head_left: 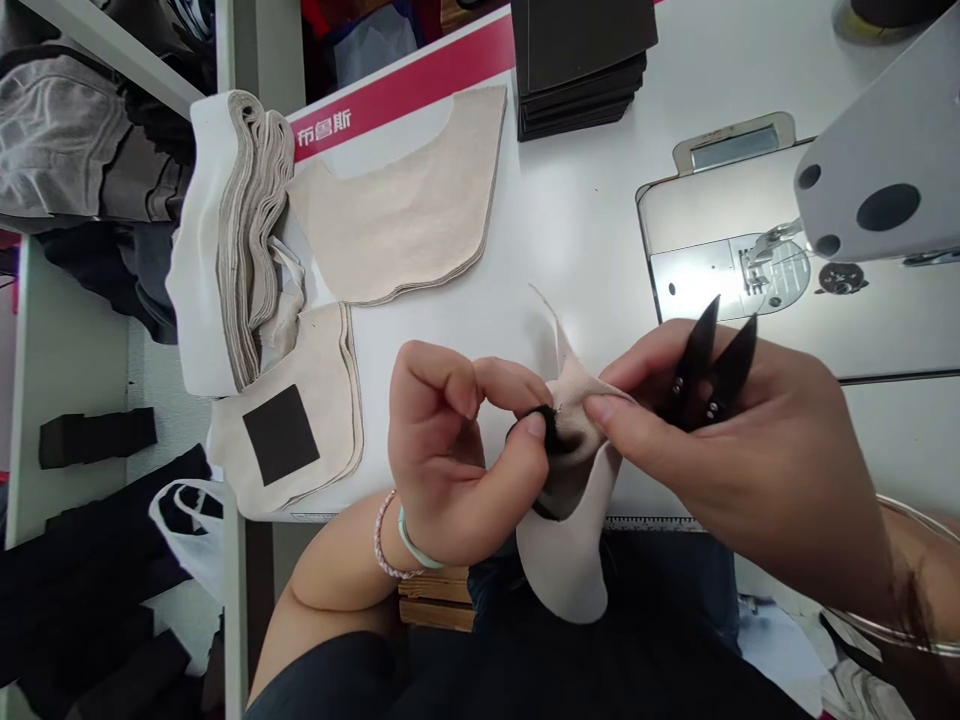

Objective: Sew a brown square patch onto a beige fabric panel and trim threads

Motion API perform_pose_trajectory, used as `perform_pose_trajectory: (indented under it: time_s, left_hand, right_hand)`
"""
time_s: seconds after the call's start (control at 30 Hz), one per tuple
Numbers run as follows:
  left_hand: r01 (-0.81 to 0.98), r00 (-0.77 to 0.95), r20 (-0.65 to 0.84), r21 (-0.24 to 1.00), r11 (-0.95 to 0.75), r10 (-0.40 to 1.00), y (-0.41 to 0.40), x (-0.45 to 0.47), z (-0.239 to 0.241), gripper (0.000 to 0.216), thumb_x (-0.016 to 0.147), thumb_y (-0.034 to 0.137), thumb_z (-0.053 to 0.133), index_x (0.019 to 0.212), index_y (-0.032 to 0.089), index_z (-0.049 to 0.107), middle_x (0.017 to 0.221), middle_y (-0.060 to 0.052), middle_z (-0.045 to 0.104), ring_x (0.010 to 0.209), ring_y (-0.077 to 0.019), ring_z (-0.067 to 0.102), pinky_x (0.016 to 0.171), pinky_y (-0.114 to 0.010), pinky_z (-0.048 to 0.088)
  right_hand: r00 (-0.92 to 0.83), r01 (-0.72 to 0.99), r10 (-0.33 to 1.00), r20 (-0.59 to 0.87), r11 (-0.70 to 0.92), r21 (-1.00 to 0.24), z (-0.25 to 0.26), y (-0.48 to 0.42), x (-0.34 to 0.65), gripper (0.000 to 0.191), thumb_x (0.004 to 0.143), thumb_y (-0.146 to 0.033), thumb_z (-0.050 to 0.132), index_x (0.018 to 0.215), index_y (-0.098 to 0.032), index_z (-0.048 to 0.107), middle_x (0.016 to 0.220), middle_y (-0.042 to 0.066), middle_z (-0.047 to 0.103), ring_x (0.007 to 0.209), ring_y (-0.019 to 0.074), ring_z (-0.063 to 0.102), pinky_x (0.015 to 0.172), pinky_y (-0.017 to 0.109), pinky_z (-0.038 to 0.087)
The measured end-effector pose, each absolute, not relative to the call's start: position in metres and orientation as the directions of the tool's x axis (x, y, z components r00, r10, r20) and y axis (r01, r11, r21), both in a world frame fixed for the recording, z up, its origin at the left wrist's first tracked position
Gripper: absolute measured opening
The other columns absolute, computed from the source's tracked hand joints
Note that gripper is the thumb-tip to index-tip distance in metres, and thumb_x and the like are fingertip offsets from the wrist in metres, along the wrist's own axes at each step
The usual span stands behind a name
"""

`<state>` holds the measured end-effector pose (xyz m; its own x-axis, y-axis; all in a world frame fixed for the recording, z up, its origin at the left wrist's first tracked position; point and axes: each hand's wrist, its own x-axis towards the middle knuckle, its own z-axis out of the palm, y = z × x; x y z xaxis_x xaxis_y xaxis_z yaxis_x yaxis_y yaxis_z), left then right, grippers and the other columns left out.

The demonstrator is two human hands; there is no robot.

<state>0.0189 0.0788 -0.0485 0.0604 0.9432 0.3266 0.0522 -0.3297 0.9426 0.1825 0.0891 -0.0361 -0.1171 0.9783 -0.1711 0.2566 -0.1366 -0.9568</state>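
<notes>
My left hand [457, 450] is closed in a pinch on a beige fabric piece [570, 560] with a black patch sewn to it, just above the table's front edge. My right hand [750, 460] pinches the same piece from the right, and it also holds black thread snips [709, 365] whose two blades point up and away. The fabric piece hangs down toward my lap.
On the white table [570, 210] lie a stack of beige cut panels [409, 210], a thick folded pile [240, 230] and beige pieces with a black square [289, 430]. Black squares [581, 60] are stacked at the back. A sewing machine [870, 190] stands at the right.
</notes>
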Motion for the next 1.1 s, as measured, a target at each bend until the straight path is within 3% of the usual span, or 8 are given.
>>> perform_pose_trajectory:
  time_s: [0.1,0.27,0.37,0.53,0.63,0.73,0.9,1.1]
  left_hand:
    - [-0.011,0.078,0.219,0.976,-0.218,0.973,0.077,0.017,-0.048,0.034,0.081,0.004,0.057,0.083,0.024,0.030,0.067,0.006,0.052,0.060,-0.0111,0.057,0.061,-0.029,0.052]
    - [-0.007,0.093,0.181,0.983,-0.181,0.979,0.077,0.018,-0.048,0.033,0.079,0.003,0.055,0.083,0.024,0.030,0.066,0.006,0.050,0.058,-0.0115,0.055,0.054,-0.026,0.047]
    - [0.050,0.099,0.220,0.973,-0.225,0.970,0.077,0.018,-0.048,0.033,0.078,0.003,0.054,0.084,0.025,0.030,0.068,0.005,0.052,0.058,-0.0116,0.056,0.052,-0.026,0.047]
    - [0.197,0.104,0.366,0.904,-0.380,0.925,0.076,0.018,-0.048,0.039,0.075,0.000,0.058,0.086,0.025,0.030,0.069,0.005,0.053,0.051,-0.0090,0.053,0.049,-0.027,0.048]
    - [0.265,0.155,0.400,0.864,-0.428,0.904,0.075,0.016,-0.046,0.043,0.072,-0.001,0.059,0.080,0.025,0.027,0.066,0.006,0.050,0.047,-0.0075,0.048,0.042,-0.024,0.043]
    - [0.346,0.162,0.402,0.832,-0.434,0.901,0.075,0.014,-0.045,0.043,0.073,-0.001,0.059,0.075,0.024,0.024,0.067,0.005,0.055,0.052,-0.0096,0.054,0.042,-0.024,0.045]
    - [0.349,0.114,0.459,0.812,-0.468,0.881,0.075,0.016,-0.048,0.047,0.074,0.002,0.066,0.070,0.023,0.024,0.069,0.004,0.062,0.049,-0.0069,0.053,0.037,-0.019,0.044]
    - [0.304,0.083,0.427,0.850,-0.431,0.900,0.073,0.018,-0.048,0.043,0.075,0.001,0.067,0.075,0.024,0.031,0.076,0.002,0.068,0.055,-0.0109,0.064,0.040,-0.020,0.051]
  right_hand:
    - [-0.113,0.262,0.979,-0.168,-0.134,-0.956,-0.036,0.091,0.182,0.012,0.078,-0.025,0.073,0.072,-0.023,0.063,0.057,-0.002,0.059,0.046,0.0090,0.049,0.042,0.023,0.043]
    - [-0.159,0.285,0.972,-0.176,-0.125,-0.950,-0.038,0.092,0.183,0.010,0.082,-0.027,0.071,0.076,-0.023,0.063,0.063,-0.002,0.062,0.050,0.0093,0.052,0.045,0.023,0.044]
    - [-0.222,0.292,0.961,-0.163,-0.094,-0.952,-0.038,0.089,0.186,0.008,0.090,-0.031,0.062,0.093,-0.025,0.066,0.069,-0.002,0.062,0.054,0.0102,0.054,0.049,0.024,0.047]
    - [-0.244,0.320,0.970,-0.009,0.072,-0.945,-0.031,0.078,0.196,0.028,0.102,-0.034,0.037,0.115,-0.030,0.061,0.077,0.001,0.063,0.064,0.0125,0.059,0.063,0.029,0.049]
    - [-0.339,0.328,0.940,0.041,0.159,-0.931,-0.025,0.075,0.200,0.026,0.101,-0.030,0.040,0.121,-0.033,0.055,0.075,0.000,0.064,0.059,0.0120,0.059,0.060,0.028,0.049]
    - [-0.401,0.350,0.916,-0.006,0.147,-0.925,-0.024,0.077,0.197,0.019,0.098,-0.027,0.047,0.115,-0.033,0.052,0.072,-0.002,0.062,0.055,0.0110,0.058,0.056,0.026,0.048]
    - [-0.307,0.379,0.946,-0.100,0.025,-0.925,-0.032,0.081,0.187,0.024,0.086,-0.032,0.068,0.104,-0.029,0.051,0.079,-0.002,0.059,0.050,0.0081,0.050,0.044,0.023,0.045]
    - [-0.291,0.392,0.953,-0.088,0.035,-0.919,-0.034,0.085,0.188,0.021,0.083,-0.019,0.066,0.099,-0.028,0.056,0.074,-0.001,0.057,0.057,0.0107,0.055,0.047,0.022,0.045]
